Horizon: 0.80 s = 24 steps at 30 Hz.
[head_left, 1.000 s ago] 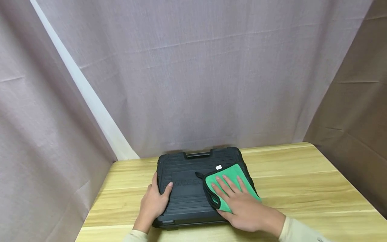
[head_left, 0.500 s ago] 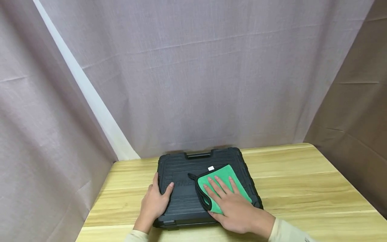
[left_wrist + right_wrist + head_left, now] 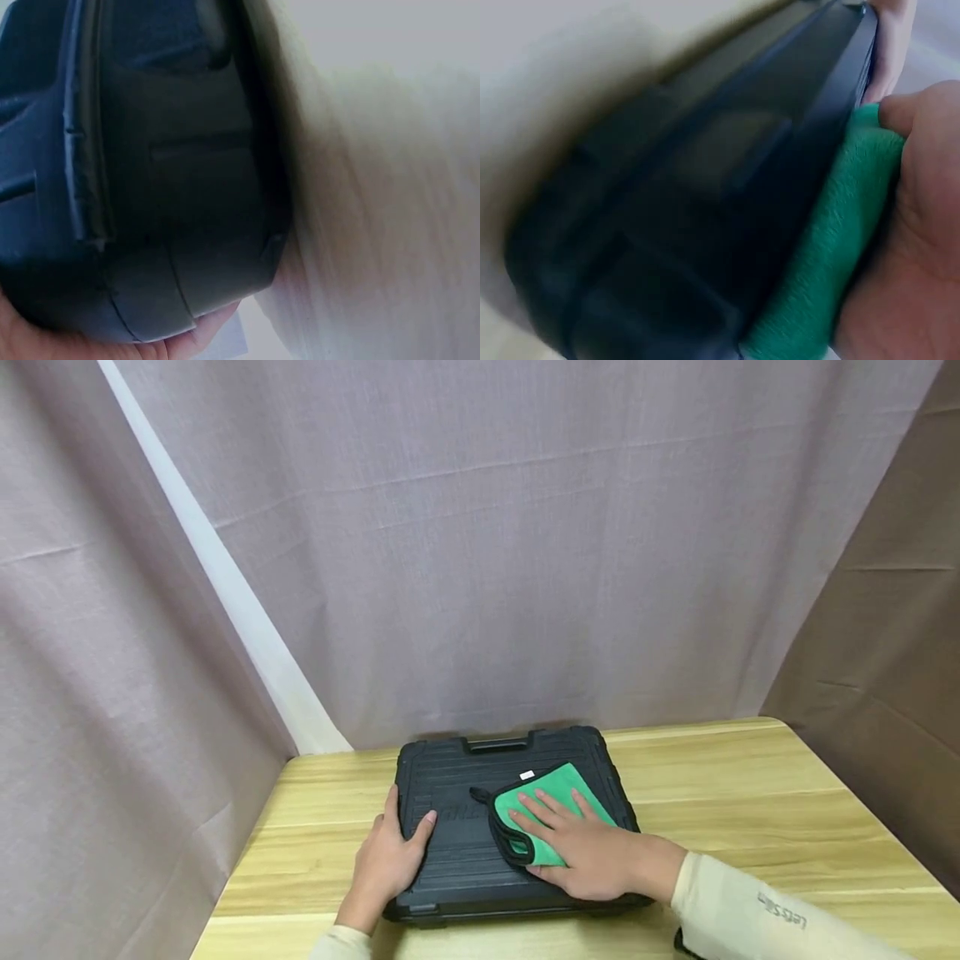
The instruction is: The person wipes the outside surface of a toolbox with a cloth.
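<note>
A closed black plastic tool case (image 3: 450,860) with ribbed lid lies flat on the wooden table. My left hand (image 3: 386,860) grips its left side, thumb over the lid and fingers along the side wall. The left wrist view has the case wall (image 3: 180,180) close up, a bit of the hand below it. On the lid's right half lies a folded green cloth (image 3: 562,782) with black edging, a loop and a white tag. My right hand (image 3: 585,852) presses flat on it, fingers spread. In the right wrist view the cloth (image 3: 832,240) sits between palm and lid.
The light wooden table (image 3: 750,827) extends to both sides of the case. Behind it hangs a grey-mauve curtain (image 3: 480,568), with a brown curtain (image 3: 885,635) on the right. The case's moulded handle (image 3: 498,744) faces the back edge.
My right hand first slid the cloth leftward over the lid, then shifted slightly back, its forearm swinging more sideways. The left hand keeps its hold on the case.
</note>
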Each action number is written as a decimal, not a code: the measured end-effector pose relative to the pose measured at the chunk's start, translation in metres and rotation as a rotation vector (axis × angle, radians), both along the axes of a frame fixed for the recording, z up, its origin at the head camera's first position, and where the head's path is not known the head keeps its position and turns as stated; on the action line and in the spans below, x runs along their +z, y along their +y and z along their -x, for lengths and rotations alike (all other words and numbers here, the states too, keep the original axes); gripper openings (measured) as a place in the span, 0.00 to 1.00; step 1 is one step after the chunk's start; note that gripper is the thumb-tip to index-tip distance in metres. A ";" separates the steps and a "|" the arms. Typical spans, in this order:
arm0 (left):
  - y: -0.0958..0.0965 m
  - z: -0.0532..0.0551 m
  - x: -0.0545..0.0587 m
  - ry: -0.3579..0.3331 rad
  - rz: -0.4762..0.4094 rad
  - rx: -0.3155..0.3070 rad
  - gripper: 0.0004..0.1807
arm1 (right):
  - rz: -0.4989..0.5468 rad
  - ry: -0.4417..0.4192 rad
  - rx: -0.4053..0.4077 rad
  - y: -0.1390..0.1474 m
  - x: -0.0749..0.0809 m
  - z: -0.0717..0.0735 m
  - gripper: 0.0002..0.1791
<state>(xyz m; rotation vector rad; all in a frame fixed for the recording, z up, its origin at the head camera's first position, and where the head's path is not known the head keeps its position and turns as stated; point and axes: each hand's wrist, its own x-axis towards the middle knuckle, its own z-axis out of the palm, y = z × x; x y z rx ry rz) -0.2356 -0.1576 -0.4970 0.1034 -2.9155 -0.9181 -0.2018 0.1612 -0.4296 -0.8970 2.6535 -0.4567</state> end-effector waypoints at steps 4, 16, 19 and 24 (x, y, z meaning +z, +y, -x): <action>-0.001 0.000 0.000 0.010 0.003 0.000 0.52 | -0.056 -0.050 -0.031 -0.001 0.008 0.017 0.42; 0.000 0.001 -0.002 0.011 0.002 0.004 0.52 | -0.191 -0.082 -0.110 -0.013 0.018 0.073 0.41; 0.000 0.001 -0.002 0.008 -0.005 0.000 0.52 | -0.199 -0.072 -0.133 -0.015 0.019 0.084 0.41; 0.002 0.000 -0.001 0.005 -0.008 0.007 0.52 | -0.200 -0.024 -0.164 -0.016 0.015 0.090 0.42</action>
